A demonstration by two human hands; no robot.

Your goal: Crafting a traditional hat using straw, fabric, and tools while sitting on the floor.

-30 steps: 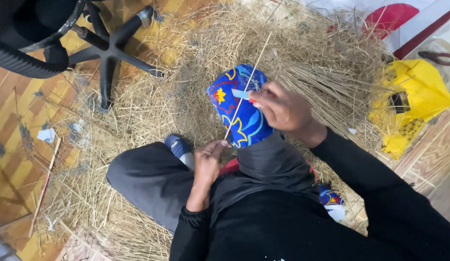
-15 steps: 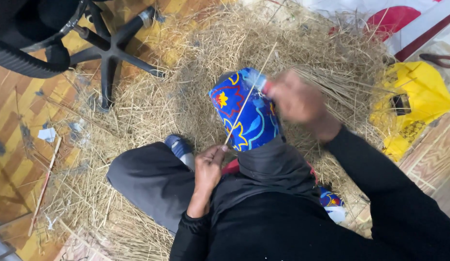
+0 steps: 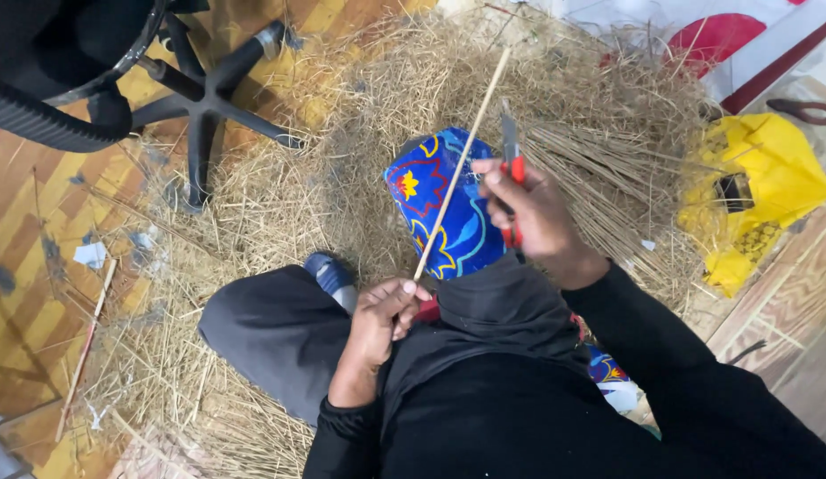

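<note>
Wood floor (image 3: 31, 231) buried under loose straw (image 3: 342, 168) across frame centre; office chair base (image 3: 204, 98) upper left, yellow plastic bag (image 3: 759, 177) right edge. Person sits on the floor in dark clothing, blue patterned cloth (image 3: 444, 208) over the knee at centre. Left hand (image 3: 382, 319), lower centre, fingers pinched shut on the bottom end of a thin stick (image 3: 462, 160) that angles up toward top centre. Right hand (image 3: 537, 217), just right of the stick, fist closed around a red-handled knife (image 3: 511, 155), blade pointing up beside the stick; whether they touch, cannot tell.
</note>
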